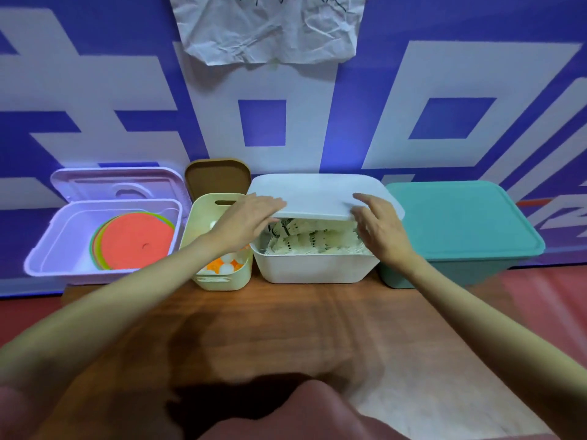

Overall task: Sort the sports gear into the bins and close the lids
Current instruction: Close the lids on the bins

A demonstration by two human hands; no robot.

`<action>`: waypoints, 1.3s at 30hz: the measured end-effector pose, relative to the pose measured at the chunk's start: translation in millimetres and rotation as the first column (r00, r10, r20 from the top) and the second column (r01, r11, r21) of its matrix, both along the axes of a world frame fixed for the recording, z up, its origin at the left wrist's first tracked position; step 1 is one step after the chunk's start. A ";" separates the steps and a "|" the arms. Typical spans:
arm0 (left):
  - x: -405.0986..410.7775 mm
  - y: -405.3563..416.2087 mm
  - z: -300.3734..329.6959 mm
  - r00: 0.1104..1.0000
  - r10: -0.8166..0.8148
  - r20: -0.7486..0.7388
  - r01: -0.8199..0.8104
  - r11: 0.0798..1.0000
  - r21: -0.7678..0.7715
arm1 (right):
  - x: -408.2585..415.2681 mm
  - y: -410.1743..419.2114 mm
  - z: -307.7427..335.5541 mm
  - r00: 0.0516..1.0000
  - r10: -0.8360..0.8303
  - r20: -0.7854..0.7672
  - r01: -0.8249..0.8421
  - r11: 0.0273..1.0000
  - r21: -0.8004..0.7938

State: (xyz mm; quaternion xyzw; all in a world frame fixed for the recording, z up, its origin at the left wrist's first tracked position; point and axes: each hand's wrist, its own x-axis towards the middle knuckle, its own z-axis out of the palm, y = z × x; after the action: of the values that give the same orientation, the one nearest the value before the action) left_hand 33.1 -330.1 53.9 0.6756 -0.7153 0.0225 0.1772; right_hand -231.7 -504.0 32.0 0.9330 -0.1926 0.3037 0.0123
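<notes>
Holding white lid (pixel 320 192) tilted over shuttlecock bin (pixel 313 265): left hand (pixel 251 220), right hand (pixel 378 223), fingers curled on front edge.

Two bare forearms, no sleeves or jewellery visible, dusty-pink garment (pixel 317 414) at bottom edge
</notes>
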 end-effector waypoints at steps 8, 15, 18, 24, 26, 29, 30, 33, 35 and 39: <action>-19.4 30.6 -55.1 0.995 0.037 0.092 -0.030 0.997 -0.073 | -14.4 35.5 -33.2 0.957 -0.110 -0.270 0.140 0.986 0.094; -14.1 41.9 -79.9 0.998 0.068 0.014 -0.068 0.998 -0.017 | -18.1 53.9 -49.9 0.943 -0.083 -0.323 0.145 0.974 0.172; -11.5 40.0 -81.5 0.995 0.081 -0.057 -0.081 0.997 -0.009 | -22.9 57.2 -54.9 0.972 -0.152 -0.180 0.196 0.947 0.256; -14.1 35.3 -76.7 0.944 0.251 -0.213 -0.275 0.957 -0.088 | -9.7 57.0 -50.9 0.750 -0.661 0.006 0.554 0.633 0.541; -15.2 24.7 -71.7 0.830 0.400 -0.390 -0.435 0.901 -0.001 | -3.3 56.1 -50.4 0.699 -0.714 -0.020 0.595 0.567 0.570; -11.8 3.7 -67.2 0.527 0.588 -0.614 -0.587 0.774 0.238 | 5.7 51.3 -48.0 0.651 -0.756 -0.067 0.646 0.505 0.573; -10.6 -1.2 -66.3 0.437 0.615 -0.656 -0.593 0.745 0.304 | 9.2 49.1 -45.4 0.625 -0.775 -0.097 0.669 0.467 0.578; -12.7 -7.9 -68.2 0.336 0.613 -0.715 -0.554 0.743 0.377 | 19.7 42.3 -37.4 0.548 -0.811 -0.205 0.736 0.351 0.580; -16.2 -8.2 -68.4 0.323 0.593 -0.738 -0.549 0.753 0.364 | 24.0 39.0 -33.5 0.528 -0.815 -0.237 0.735 0.300 0.608; -18.2 -9.7 -67.2 0.331 0.557 -0.762 -0.569 0.762 0.309 | 21.5 36.8 -33.5 0.526 -0.828 -0.195 0.676 0.268 0.687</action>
State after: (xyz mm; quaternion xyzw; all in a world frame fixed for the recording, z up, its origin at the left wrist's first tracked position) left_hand 14.9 -339.7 -13.2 0.8071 -0.2683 -0.2294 0.4733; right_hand -210.2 -467.2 -1.5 0.6190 -0.7108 0.2569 -0.2137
